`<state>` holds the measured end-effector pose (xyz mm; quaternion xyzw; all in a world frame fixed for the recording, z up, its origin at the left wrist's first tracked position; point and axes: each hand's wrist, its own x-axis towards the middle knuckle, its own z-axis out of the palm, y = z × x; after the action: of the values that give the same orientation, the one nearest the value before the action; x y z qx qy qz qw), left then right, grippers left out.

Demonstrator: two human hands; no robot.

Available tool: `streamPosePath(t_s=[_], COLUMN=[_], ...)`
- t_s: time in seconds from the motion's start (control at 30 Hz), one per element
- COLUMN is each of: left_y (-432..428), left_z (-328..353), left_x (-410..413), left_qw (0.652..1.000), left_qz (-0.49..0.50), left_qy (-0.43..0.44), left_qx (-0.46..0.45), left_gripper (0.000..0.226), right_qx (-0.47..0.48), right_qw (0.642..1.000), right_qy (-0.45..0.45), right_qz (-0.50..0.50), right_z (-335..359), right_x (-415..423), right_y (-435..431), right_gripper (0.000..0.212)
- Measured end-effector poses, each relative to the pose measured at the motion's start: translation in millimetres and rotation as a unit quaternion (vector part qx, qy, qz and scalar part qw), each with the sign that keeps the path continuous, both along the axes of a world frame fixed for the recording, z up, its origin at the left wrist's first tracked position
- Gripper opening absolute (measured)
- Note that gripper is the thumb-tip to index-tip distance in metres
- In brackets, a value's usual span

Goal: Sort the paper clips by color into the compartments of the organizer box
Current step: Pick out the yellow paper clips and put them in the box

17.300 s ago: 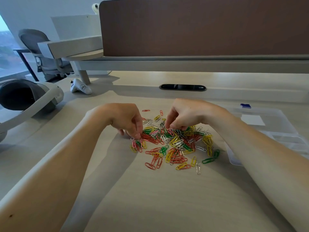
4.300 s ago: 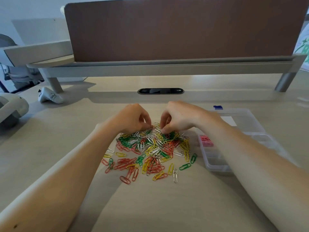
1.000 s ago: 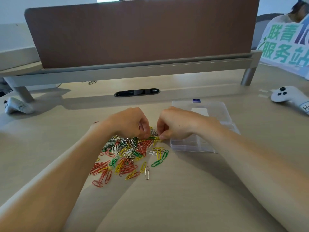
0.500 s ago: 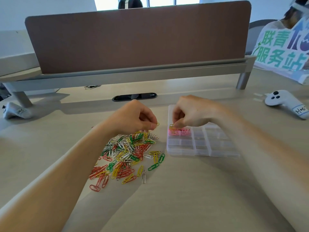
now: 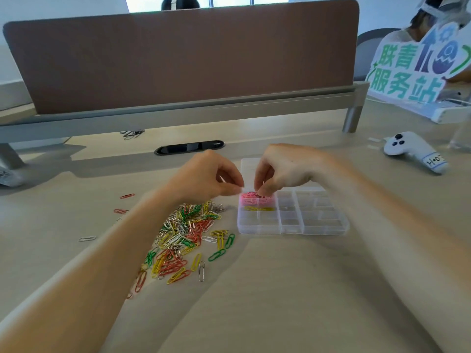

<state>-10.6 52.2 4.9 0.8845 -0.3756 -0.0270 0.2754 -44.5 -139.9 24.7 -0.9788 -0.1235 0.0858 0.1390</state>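
Head view. Inspector A: State of the right hand (image 5: 283, 169)?
Inspector B: Fingers bunched, tips pointing down and touching the pink clips (image 5: 251, 200) in the organizer box (image 5: 293, 231). Whether it pinches one cannot be told. Yellow clips (image 5: 254, 208) lie in the compartment just on the person's side of those fingertips.
Inspector A: And the left hand (image 5: 209, 178)?
Inspector B: Curled, thumb pressed to forefinger, just left of the box. Blur hides anything held. The mixed paper clip pile (image 5: 188, 230) lies on the desk (image 5: 267, 289) beneath that wrist and toward the person. A white controller (image 5: 407, 149) sits well right of the right hand.
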Motion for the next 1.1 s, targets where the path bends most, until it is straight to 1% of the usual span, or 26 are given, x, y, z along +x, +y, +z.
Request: streamPosePath(t_s=[0.03, 0.1, 0.2, 0.27, 0.4, 0.47, 0.53, 0.67, 0.8, 0.97, 1.1], left_y=[10.2, 34.5, 63.2, 67.2, 65.2, 65.0, 65.6, 66.5, 65.7, 69.0, 69.5], left_z=[4.6, 10.6, 5.4, -3.0, -9.6, -12.4, -17.7, -22.1, -18.8, -16.4, -13.5], left_x=[5.5, 18.6, 28.2, 28.9, 35.2, 39.7, 42.6, 43.3, 44.0, 44.3, 43.4], left_qw=[1.000, 0.998, 0.989, 0.985, 0.983, 0.978, 0.975, 0.980, 0.980, 0.978, 0.977], left_qz=[0.016, 0.050, 0.069, 0.059, 0.077, 0.101, 0.118, 0.113, 0.100, 0.088, 0.089], left_qy=[-0.012, -0.019, 0.028, 0.041, 0.008, -0.025, -0.038, -0.027, -0.013, 0.005, 0.002], left_qx=[0.005, 0.042, 0.125, 0.156, 0.168, 0.181, 0.184, 0.161, 0.171, 0.188, 0.194], left_gripper=[0.009, 0.012, 0.016, 0.017, 0.024, 0.023, 0.022, 0.012, 0.008, 0.008, 0.008], right_qx=[0.016, 0.047, 0.075, 0.080, 0.075, 0.059, 0.045, 0.042, 0.036, 0.031, 0.028], right_qw=[1.000, 0.998, 0.995, 0.994, 0.994, 0.996, 0.997, 0.998, 0.999, 0.999, 0.999], right_qy=[-0.008, -0.033, -0.071, -0.077, -0.074, -0.070, -0.066, -0.045, -0.028, -0.028, -0.040], right_qz=[-0.005, -0.011, -0.006, 0.003, 0.004, -0.003, -0.009, -0.010, -0.001, 0.007, 0.005], right_z=[0.1, -0.7, -5.0, -9.6, -19.9, -24.4, -31.2, -40.0, -36.1, -35.4, -32.9], right_x=[-0.1, 0.7, 3.4, 5.9, 18.9, 26.2, 32.7, 38.9, 36.7, 34.6, 34.4], right_y=[0.5, 4.2, 20.1, 34.6, 64.9, 77.0, 85.7, 95.4, 93.6, 90.4, 88.0], right_gripper=[0.010, 0.006, 0.007, 0.006, 0.017, 0.024, 0.026, 0.015, 0.003, 0.005, 0.005])
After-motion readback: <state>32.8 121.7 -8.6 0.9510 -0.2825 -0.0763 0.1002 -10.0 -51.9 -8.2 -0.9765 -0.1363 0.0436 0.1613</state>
